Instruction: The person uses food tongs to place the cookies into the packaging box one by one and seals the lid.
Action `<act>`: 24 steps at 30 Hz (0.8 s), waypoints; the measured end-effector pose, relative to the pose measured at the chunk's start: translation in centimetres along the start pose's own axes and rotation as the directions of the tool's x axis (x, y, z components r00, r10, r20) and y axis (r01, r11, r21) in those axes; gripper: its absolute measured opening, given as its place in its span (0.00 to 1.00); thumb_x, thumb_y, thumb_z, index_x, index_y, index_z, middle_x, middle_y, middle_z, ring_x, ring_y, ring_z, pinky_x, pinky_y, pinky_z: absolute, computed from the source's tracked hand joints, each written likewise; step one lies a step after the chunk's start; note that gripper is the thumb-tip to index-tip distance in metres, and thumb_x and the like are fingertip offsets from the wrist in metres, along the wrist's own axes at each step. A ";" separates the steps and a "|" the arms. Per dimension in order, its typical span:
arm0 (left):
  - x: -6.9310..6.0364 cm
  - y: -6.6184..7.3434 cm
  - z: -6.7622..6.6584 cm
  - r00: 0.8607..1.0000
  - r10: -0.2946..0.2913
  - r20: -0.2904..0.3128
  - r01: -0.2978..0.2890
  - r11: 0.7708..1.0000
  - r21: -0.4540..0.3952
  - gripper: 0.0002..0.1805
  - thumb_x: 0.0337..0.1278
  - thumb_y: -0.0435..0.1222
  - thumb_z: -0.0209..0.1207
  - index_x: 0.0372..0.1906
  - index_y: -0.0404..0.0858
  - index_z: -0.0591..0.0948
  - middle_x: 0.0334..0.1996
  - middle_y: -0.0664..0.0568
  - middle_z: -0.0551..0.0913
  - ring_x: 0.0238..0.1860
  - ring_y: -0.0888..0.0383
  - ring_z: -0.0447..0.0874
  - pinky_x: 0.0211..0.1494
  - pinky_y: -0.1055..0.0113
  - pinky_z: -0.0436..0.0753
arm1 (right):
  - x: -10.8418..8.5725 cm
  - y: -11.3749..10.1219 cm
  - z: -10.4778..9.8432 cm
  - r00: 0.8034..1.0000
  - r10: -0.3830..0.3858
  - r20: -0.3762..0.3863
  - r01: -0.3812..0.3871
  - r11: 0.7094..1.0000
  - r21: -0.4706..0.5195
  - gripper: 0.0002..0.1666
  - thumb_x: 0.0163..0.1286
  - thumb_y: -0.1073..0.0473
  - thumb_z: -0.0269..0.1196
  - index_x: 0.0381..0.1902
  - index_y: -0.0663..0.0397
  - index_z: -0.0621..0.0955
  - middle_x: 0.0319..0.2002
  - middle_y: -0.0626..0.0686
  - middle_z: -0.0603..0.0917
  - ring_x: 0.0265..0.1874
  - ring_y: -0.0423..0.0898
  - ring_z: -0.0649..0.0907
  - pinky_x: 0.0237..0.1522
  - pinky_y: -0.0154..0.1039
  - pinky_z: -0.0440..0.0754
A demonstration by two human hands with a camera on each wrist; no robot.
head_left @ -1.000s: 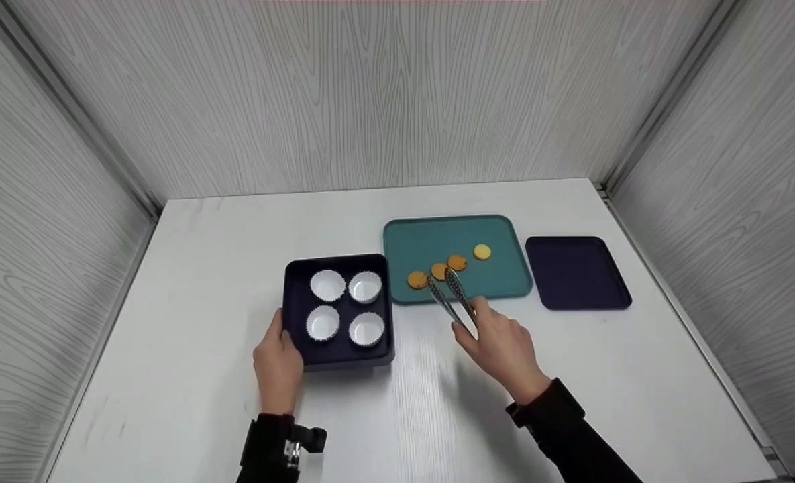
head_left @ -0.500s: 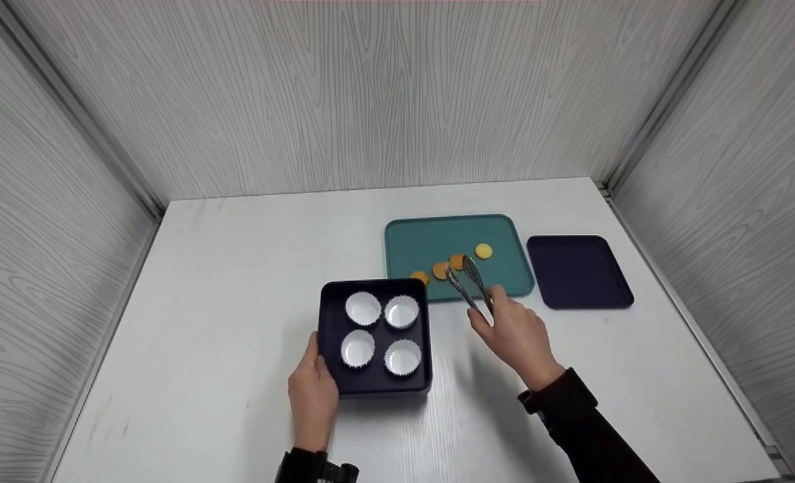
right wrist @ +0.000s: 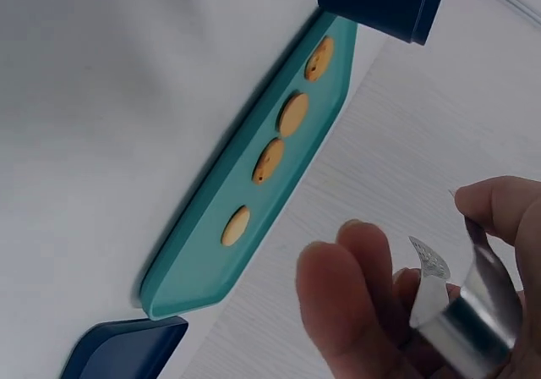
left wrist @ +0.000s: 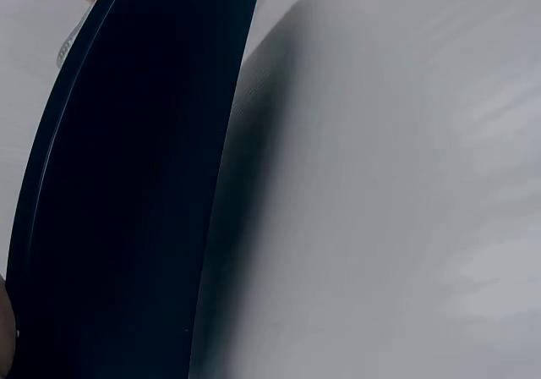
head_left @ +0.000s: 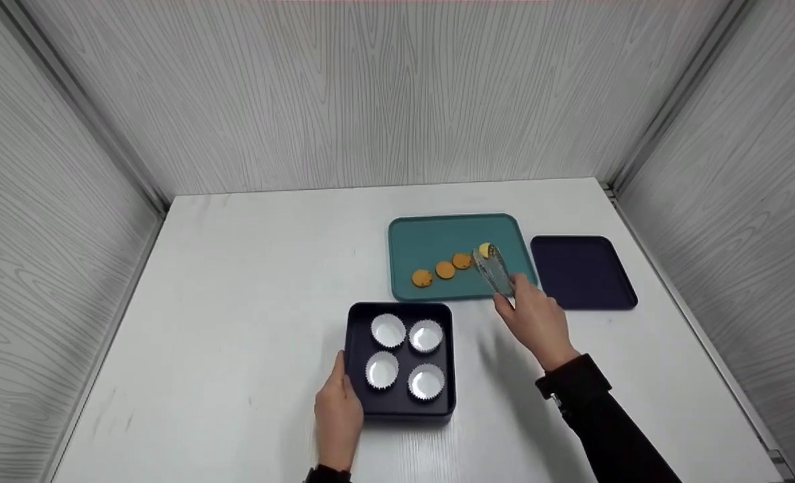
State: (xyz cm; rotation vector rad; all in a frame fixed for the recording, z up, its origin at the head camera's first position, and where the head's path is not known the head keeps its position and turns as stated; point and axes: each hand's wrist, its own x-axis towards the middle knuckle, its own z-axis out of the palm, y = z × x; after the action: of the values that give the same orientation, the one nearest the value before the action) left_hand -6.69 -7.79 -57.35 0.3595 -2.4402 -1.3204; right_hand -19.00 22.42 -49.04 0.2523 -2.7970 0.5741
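Note:
My left hand [head_left: 339, 416] grips the left side of a deep navy box [head_left: 397, 404], which holds several white fluted paper baking cups [head_left: 426, 382]. The box's dark outer wall [left wrist: 127, 184] fills much of the left wrist view. My right hand [head_left: 540, 323] holds metal tongs [head_left: 494, 272], tips apart, over a teal tray [head_left: 427, 235]. In the head view the tips overlap a pale yellow round cookie [head_left: 486, 249]; in the right wrist view that cookie [right wrist: 236, 226] lies flat on the tray, clear of the tongs. Several brown cookies [head_left: 445, 270] lie in a slanting row left of it.
A shallow navy lid or tray [head_left: 581, 272] lies on the white table [head_left: 256, 268] at the right, close beside the teal tray. Grey wood-grain panels [head_left: 384, 100] wall the table at the back and both sides.
My left hand has brought the box rightward and nearer to me, away from the teal tray's left end. The tongs have moved right, from the brown cookies to the yellow one.

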 end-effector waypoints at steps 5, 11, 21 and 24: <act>-0.8 -0.2 0.5 1.000 -0.026 0.005 0.026 0.999 0.021 0.23 0.74 0.25 0.50 0.71 0.28 0.72 0.61 0.34 0.81 0.59 0.40 0.82 0.58 0.48 0.82 | 0.6 1.1 0.1 1.000 0.022 0.012 -0.021 1.000 -0.019 0.26 0.75 0.50 0.64 0.58 0.67 0.79 0.40 0.65 0.85 0.27 0.61 0.86 0.25 0.57 0.83; -1.5 0.1 0.9 1.000 -0.006 -0.024 0.007 0.999 0.052 0.23 0.75 0.26 0.50 0.71 0.30 0.73 0.59 0.36 0.82 0.56 0.41 0.85 0.53 0.49 0.84 | 1.5 2.8 0.4 0.999 0.025 0.026 -0.023 0.996 -0.090 0.27 0.73 0.50 0.66 0.57 0.67 0.79 0.40 0.66 0.82 0.26 0.63 0.84 0.25 0.59 0.81; -1.8 0.5 1.3 0.999 -0.031 -0.044 0.033 0.998 0.051 0.24 0.75 0.26 0.50 0.72 0.32 0.73 0.59 0.38 0.83 0.52 0.42 0.86 0.47 0.49 0.85 | 2.9 4.2 0.9 0.999 -0.040 0.013 0.042 0.976 -0.213 0.21 0.69 0.55 0.71 0.50 0.67 0.81 0.35 0.64 0.79 0.22 0.62 0.82 0.22 0.56 0.78; -1.9 0.7 1.3 0.998 -0.050 -0.034 0.052 0.997 0.049 0.24 0.76 0.26 0.49 0.72 0.33 0.72 0.60 0.38 0.82 0.53 0.41 0.86 0.47 0.48 0.85 | 3.3 4.5 1.1 0.997 -0.075 0.001 0.074 0.969 -0.238 0.20 0.67 0.56 0.72 0.46 0.67 0.81 0.34 0.64 0.78 0.20 0.60 0.80 0.21 0.54 0.77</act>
State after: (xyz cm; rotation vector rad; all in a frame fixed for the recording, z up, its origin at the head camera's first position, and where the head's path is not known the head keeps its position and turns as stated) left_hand -5.54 -5.68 -57.74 0.4556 -2.4551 -1.2658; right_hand -23.41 25.70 -50.68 0.3021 -2.7999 0.2185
